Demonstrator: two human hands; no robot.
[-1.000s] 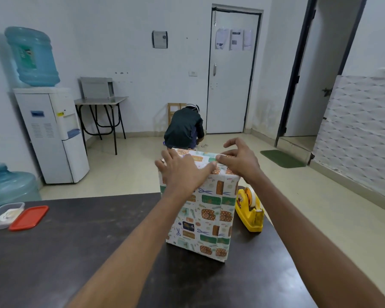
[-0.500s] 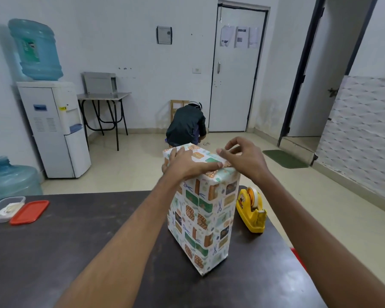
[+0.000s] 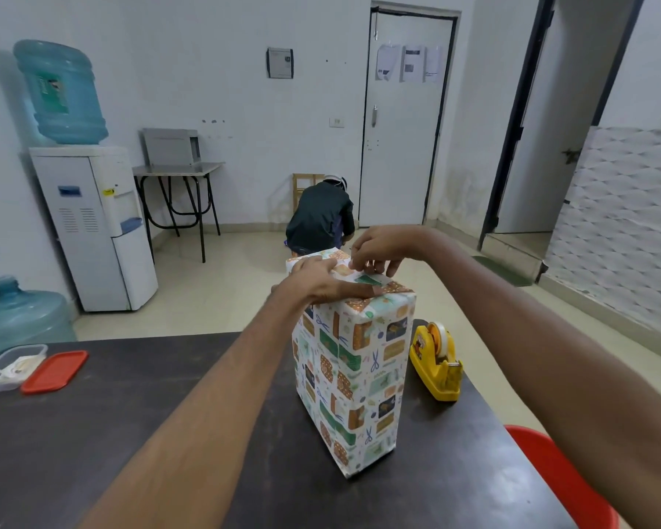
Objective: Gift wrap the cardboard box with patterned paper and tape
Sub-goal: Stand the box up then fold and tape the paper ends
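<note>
The box (image 3: 353, 379), covered in white paper with orange, green and blue patterns, stands upright on its end on the dark table (image 3: 130, 433). My left hand (image 3: 319, 282) lies flat on the box's top, pressing the folded paper down. My right hand (image 3: 378, 250) is above the top's far part, fingertips pinched on the paper flap there. A yellow tape dispenser (image 3: 437, 362) sits on the table just right of the box.
A clear plastic container (image 3: 10, 366) and its red lid (image 3: 54, 371) lie at the table's left edge. A red chair (image 3: 561, 479) is at the lower right. Beyond the table are a water dispenser (image 3: 92, 223), a water jug (image 3: 20, 318) and a crouching person (image 3: 321, 219).
The box has turned, so a narrow side faces me more. My right hand has moved toward the far part of the top and pinched the flap; my left hand stays pressed on top.
</note>
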